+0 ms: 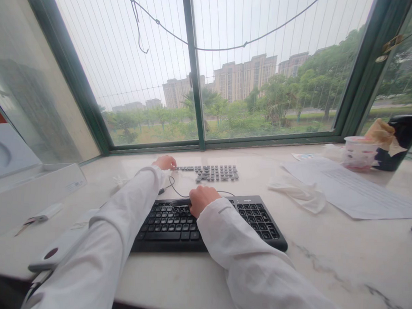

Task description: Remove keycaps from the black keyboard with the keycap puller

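Note:
A black keyboard (258, 218) lies on a pale marble sill (324, 264) in front of me. My right hand (201, 199) rests on the keyboard's upper middle, fingers curled down onto the keys; what they hold, if anything, is hidden. My left hand (164, 162) reaches farther back, fingers bent at the left end of several loose dark keycaps (216, 172) laid out in rows near the window. A thin black cable (177, 189) loops between the two hands. Both arms wear white sleeves.
Printed paper sheets (354, 190) and a crumpled tissue (301, 193) lie to the right. A plastic cup (359, 152) and a dark container (399, 140) stand at the far right. A white box (30, 188), a key (35, 219) and a white device (62, 246) are at the left.

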{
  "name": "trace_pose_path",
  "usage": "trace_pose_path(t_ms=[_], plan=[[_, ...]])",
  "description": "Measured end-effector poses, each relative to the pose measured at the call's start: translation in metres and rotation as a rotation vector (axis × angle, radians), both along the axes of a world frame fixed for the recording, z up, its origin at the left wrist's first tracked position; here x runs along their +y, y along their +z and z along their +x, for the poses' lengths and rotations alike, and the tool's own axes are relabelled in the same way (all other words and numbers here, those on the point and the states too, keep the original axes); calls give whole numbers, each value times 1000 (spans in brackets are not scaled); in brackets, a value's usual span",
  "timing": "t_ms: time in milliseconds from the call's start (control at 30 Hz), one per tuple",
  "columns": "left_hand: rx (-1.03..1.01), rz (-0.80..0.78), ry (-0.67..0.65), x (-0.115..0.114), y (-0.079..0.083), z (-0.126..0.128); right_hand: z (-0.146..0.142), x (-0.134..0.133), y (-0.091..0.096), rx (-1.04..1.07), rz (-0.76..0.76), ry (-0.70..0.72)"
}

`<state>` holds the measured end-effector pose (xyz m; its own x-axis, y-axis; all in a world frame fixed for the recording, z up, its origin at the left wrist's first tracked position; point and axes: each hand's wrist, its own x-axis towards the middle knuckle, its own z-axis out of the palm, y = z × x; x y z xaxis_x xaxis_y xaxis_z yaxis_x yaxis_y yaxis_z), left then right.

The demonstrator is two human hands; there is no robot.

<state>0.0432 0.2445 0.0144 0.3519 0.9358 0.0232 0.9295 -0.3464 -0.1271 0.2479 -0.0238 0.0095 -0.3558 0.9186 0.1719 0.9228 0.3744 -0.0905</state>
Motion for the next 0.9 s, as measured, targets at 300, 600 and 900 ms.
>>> trace_pose_path(t_ms=[300,600,900], plan=[[-57,79,24,-21,15,-4,1,4,0,6,26,1],[-160,190,138,-83,29,-5,2,9,0,38,102,-57],[-277,215,135,-169,30,-8,7,15,-6,68,155,-106]])
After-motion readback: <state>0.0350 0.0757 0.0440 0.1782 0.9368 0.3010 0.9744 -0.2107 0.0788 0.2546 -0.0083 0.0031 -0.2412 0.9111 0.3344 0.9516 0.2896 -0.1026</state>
